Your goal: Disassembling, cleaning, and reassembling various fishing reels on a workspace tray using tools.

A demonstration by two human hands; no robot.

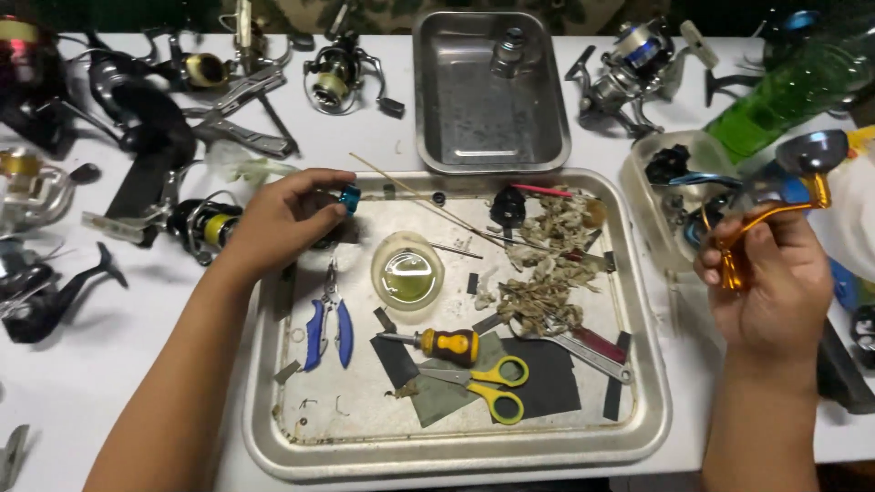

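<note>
Fingers (339, 182) pinch blue cap (351, 196); orange handle (761, 239) slants up-right.

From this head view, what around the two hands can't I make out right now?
- Small blue part, head view: left hand fingers cover most of it; shape unclear.
- Orange handle, head view: right hand hides its lower end.
- Black piece under the left hand: palm hides it.
- Green bottle: cut off by the top right edge.
- Bits in the clear tub: too small and blurred to identify.
</note>
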